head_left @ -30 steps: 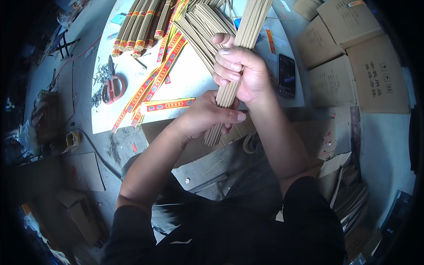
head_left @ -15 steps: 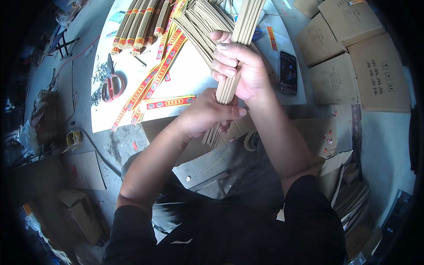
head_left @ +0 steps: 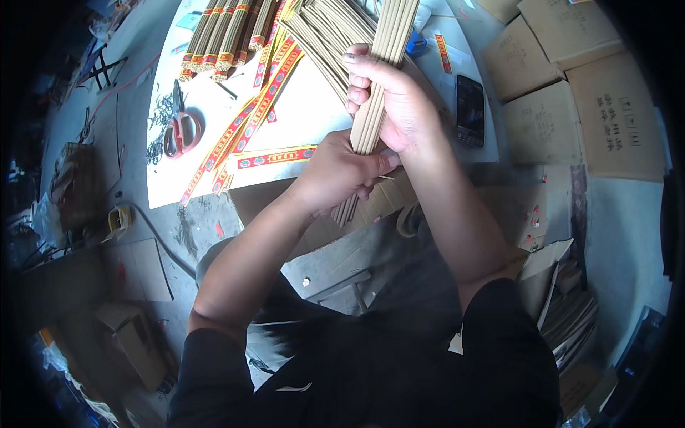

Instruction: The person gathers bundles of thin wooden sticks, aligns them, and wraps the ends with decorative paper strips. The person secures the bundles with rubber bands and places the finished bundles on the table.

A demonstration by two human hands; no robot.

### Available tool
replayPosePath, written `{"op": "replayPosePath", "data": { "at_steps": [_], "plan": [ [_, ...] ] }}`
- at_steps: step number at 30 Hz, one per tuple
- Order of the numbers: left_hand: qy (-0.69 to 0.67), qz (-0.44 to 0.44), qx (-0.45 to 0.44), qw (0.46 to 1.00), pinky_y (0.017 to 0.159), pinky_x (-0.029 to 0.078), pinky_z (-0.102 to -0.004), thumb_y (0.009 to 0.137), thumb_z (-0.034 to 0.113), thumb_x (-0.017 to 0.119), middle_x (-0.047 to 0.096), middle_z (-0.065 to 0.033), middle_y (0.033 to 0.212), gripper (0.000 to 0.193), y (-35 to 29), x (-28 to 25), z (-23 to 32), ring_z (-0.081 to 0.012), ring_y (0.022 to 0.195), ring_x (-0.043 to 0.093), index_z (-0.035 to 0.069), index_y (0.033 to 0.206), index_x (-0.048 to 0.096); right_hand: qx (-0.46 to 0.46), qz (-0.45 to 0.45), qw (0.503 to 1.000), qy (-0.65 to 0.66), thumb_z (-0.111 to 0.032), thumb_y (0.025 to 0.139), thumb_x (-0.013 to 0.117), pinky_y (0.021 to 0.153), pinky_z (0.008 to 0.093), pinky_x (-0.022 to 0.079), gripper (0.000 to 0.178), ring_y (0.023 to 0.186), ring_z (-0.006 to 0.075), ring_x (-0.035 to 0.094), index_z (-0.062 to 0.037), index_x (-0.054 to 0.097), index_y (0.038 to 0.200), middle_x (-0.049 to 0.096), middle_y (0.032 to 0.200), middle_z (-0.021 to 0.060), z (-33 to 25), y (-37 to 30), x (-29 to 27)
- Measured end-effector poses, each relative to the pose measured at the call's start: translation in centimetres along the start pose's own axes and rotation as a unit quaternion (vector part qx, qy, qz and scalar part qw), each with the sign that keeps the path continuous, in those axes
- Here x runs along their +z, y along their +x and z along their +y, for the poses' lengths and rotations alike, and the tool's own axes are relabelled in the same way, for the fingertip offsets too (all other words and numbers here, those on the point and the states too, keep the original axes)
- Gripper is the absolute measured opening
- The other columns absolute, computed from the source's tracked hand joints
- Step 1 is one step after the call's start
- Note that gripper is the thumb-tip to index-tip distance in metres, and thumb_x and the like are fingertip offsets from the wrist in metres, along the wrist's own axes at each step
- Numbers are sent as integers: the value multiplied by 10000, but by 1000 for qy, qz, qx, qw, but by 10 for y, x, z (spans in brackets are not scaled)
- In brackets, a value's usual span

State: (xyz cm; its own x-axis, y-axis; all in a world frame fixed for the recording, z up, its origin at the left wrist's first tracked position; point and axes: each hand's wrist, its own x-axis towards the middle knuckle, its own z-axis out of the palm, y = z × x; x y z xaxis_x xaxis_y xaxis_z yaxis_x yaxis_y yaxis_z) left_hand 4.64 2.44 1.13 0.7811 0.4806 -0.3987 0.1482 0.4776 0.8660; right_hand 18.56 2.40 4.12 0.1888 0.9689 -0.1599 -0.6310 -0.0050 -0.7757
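Observation:
A bundle of long tan incense sticks (head_left: 369,125) slants up and away in front of me, above the table's near edge. Round its lower part my left hand (head_left: 341,171) is closed, thumb across the front, with the stick ends showing below the fist. Higher up, my right hand (head_left: 401,107) grips the same bundle, its fingers curled round to the left side. Behind the bundle lies a loose pile of similar sticks (head_left: 325,43) on the white table (head_left: 168,189). Red and yellow paper strips (head_left: 246,125) are spread to the left, one of them (head_left: 275,156) just beyond my left hand.
Banded bundles of sticks (head_left: 221,36) are stacked at the far left of the table. Scissors (head_left: 183,132) lie near its left edge, a dark phone (head_left: 469,110) near its right. Cardboard boxes (head_left: 614,118) are piled at the right. An open carton (head_left: 271,221) sits under the near edge.
My right thumb and fingers have shifted on the bundle, leaving more of its front bare. My left hand has risen slightly along with the lower stick ends.

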Motion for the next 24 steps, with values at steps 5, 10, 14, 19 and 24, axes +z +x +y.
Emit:
{"op": "replayPosePath", "data": {
  "at_steps": [5, 10, 14, 19, 24],
  "plan": [
    [-110, -100, 11, 989, 492, 459, -262, 877, 171, 829, 571, -17, 648, 268, 1, -9, -5, -129, 528, 578, 63, 815, 592, 16, -38, 999, 18, -170, 959, 715, 601, 259, 421, 185, 590, 46, 465, -97, 613, 1094, 493, 715, -71, -3, 2, -2],
    [-187, -169, -24, 967, 495, 462, -283, 881, 206, 818, 550, -12, 641, 264, 3, -14, -4, -146, 517, 560, 50, 861, 607, 60, 28, 998, 15, -166, 950, 731, 574, 245, 410, 137, 578, 28, 439, -103, 623, 1006, 462, 686, -86, 3, 15, -12],
    [-164, -129, 7, 978, 572, 550, -301, 950, 422, 746, 648, -69, 742, 419, 4, -12, -16, -180, 624, 661, 45, 1061, 599, 14, 28, 998, -46, -152, 949, 730, 539, 225, 443, 134, 605, 40, 538, -70, 665, 1033, 582, 735, -43, 3, 14, -15],
    [-242, -122, 36, 962, 727, 578, -293, 1000, 447, 673, 700, -76, 853, 449, 1, -5, -7, -173, 757, 700, 40, 1179, 615, -51, 38, 992, -112, -173, 971, 699, 469, 207, 431, 105, 575, 55, 583, -72, 687, 995, 625, 735, -26, -6, 1, -9],
    [94, 13, 165, 982, 699, 564, -295, 885, 86, 792, 712, -46, 822, 127, 11, -7, -4, -129, 731, 685, 37, 966, 707, -150, 2, 973, -177, -72, 955, 693, 598, 209, 498, 148, 701, 65, 617, -5, 662, 1084, 663, 872, 6, -9, -11, 15]
  ]
}}
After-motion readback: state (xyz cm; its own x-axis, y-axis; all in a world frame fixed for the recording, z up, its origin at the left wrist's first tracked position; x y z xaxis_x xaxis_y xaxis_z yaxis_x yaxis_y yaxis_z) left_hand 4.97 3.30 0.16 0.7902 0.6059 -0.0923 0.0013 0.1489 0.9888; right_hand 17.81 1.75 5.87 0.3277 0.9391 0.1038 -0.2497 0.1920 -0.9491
